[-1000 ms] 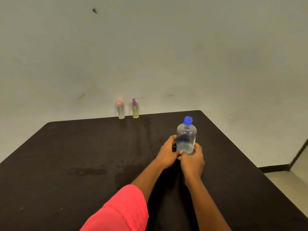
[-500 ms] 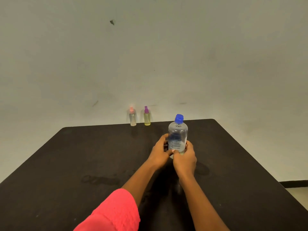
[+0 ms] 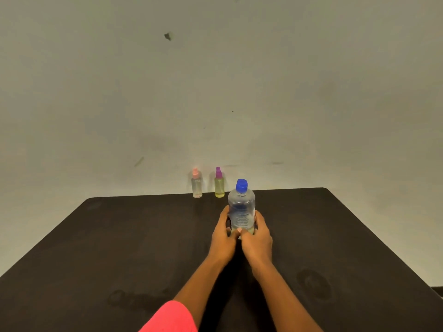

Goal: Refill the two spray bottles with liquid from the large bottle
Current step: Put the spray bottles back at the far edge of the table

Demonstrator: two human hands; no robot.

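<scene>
while both hands wrap its lower half, the large bottle is upright over the black table, past the middle of the top and toward the far edge. the left hand curls round its left side and the right hand round its right side. the two hands sit close together, each clamped on the clear plastic, thumbs meeting in front near the base. whether the base rests on the table or hangs just above it i cannot tell, as the hands cover it. the bottle is see-through with a printed label on its body, and its blue cap is on. how full it is i cannot tell.

two small spray bottles stand upright at the far edge of the table, close to the pale wall, near each other but apart. the pink-topped spray bottle is on the left and looks clear. the purple-topped spray bottle is on the right and looks yellow-green. both have their tops on. the large bottle is nearer the person than these two and just to their right.

a bright pink sleeve shows on the left arm at the bottom edge. a dull round patch marks the tabletop right of the right forearm. a small dark mark sits high on the wall.
</scene>
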